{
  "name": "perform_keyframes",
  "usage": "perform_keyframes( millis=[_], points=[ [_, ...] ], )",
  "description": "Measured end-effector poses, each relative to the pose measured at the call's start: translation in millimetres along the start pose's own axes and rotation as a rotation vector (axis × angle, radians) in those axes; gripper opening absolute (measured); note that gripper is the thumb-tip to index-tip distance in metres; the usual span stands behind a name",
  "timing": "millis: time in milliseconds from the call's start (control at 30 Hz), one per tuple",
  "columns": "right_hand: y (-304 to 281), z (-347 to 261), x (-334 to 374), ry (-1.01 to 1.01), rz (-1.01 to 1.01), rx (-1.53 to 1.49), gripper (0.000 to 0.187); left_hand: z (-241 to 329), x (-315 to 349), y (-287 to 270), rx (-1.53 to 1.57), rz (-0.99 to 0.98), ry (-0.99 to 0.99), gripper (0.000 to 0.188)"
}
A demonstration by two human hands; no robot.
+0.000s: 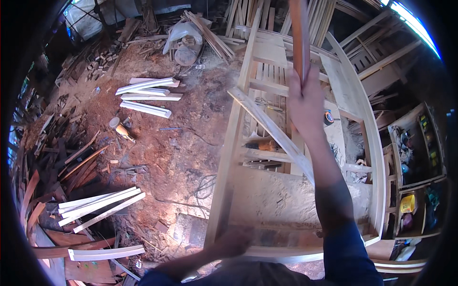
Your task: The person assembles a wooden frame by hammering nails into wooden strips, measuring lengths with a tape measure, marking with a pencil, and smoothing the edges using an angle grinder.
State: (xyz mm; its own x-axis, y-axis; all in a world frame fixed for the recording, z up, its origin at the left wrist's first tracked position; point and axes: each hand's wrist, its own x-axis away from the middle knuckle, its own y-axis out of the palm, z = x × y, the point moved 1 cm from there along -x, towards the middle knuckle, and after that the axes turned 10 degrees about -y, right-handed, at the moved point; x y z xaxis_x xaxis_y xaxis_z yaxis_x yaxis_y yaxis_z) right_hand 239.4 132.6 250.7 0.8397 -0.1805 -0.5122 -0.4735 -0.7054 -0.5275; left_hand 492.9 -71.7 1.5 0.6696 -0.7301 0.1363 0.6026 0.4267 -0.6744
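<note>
My right hand (307, 102) is wrapped round the brown board (299, 38) at one o'clock; best grip firmly, clear of the frame (231, 143). Left hand (234, 241), six o'clock: blurred, can't tell its grip.

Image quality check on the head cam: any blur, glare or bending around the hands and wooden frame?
Head view: left hand smeared, grip unreadable; right hand slightly soft, its hold on the brown wood piece readable; bright opening blown out at upper right; wooden frame bowed along its right rail; black fisheye surround.
</note>
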Motion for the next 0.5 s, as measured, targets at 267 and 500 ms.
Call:
perform_keyframes(
  millis=[267, 500],
  points=[
    [67.7, 139.7, 82.3, 0.022, -0.402, 0.344, 0.03, 1.6, 30.5, 35.0, -0.292, -0.148, -0.3, 0.022],
    [-148.3, 181.2, 194.9, 0.354, -0.281, 0.223, 0.036, 26.1, 19.1, 52.5, -0.351, -0.115, -0.395, 0.017]
  ],
)
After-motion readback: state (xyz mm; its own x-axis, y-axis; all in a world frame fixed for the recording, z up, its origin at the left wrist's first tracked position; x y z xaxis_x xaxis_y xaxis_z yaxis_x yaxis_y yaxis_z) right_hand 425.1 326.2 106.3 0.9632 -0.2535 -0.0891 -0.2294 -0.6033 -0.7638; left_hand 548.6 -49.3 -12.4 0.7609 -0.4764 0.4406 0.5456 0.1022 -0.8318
